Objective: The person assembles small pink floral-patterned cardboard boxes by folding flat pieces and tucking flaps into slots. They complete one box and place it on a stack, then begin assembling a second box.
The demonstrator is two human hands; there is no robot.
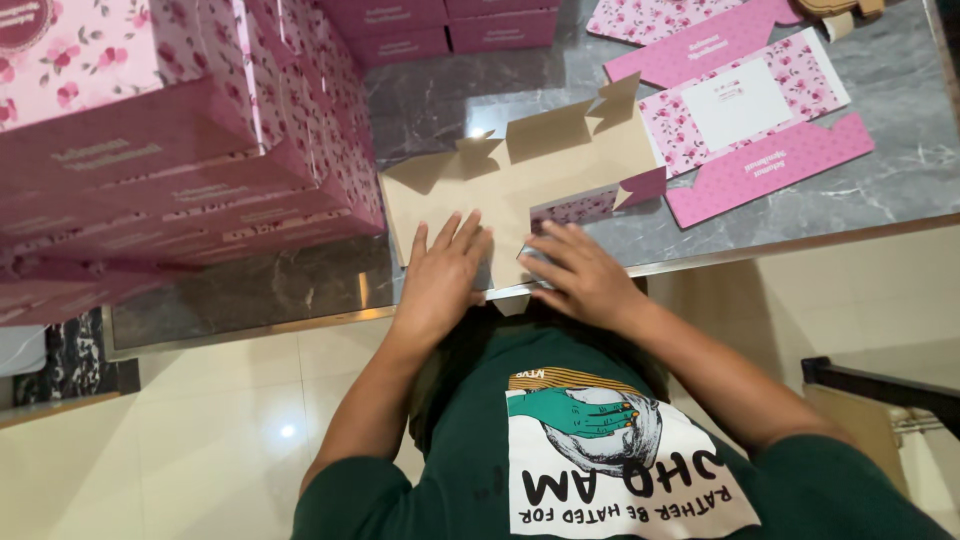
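Observation:
A flat, unfolded cardboard box blank (pixel 530 170) lies brown side up on the grey marble table (pixel 470 90), near the front edge. One of its flaps (pixel 585 205) is turned over and shows a pink floral print. My left hand (pixel 442 275) presses flat on the blank's near left part, fingers spread. My right hand (pixel 580 275) rests on the near right part, fingers bent on the cardboard just below the pink flap.
A tall stack of finished pink floral boxes (pixel 170 150) stands on the left. More dark pink boxes (pixel 450 25) sit at the back. Another flat blank (pixel 745 105) lies print side up on the right. The table edge (pixel 720 252) runs beside a cream tiled floor (pixel 200 420).

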